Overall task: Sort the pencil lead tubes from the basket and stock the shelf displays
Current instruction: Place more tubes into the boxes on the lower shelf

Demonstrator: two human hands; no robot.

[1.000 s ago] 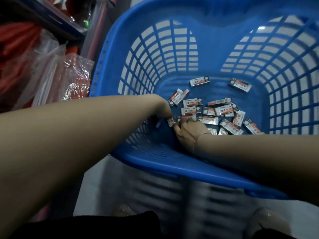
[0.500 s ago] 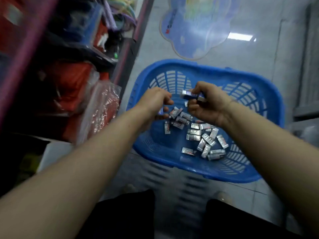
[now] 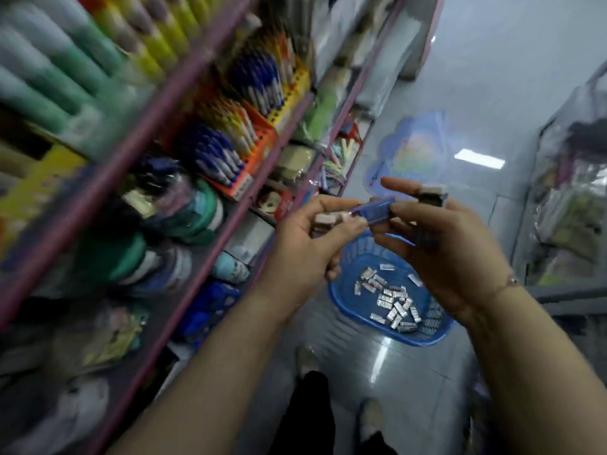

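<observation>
Many small silver-wrapped pencil lead tubes point(image 3: 392, 303) were left lying at mixed angles in the blue plastic lattice basket point(image 3: 423, 339) on the floor. One blue flat lead tube point(image 3: 374, 210) was pinched between left hand point(image 3: 308, 244) and right hand point(image 3: 440, 247), long axis roughly level, pointing left-right. Pale tubes were gripped in both hands too. Nothing was seen stocked on the blurred purple-framed shelf point(image 3: 184, 93) yet; an early stage was judged.

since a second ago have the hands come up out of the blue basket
Yes. Both the left hand and right hand have risen clear of the basket on the floor, now holding tubes beside the shelves.
</observation>
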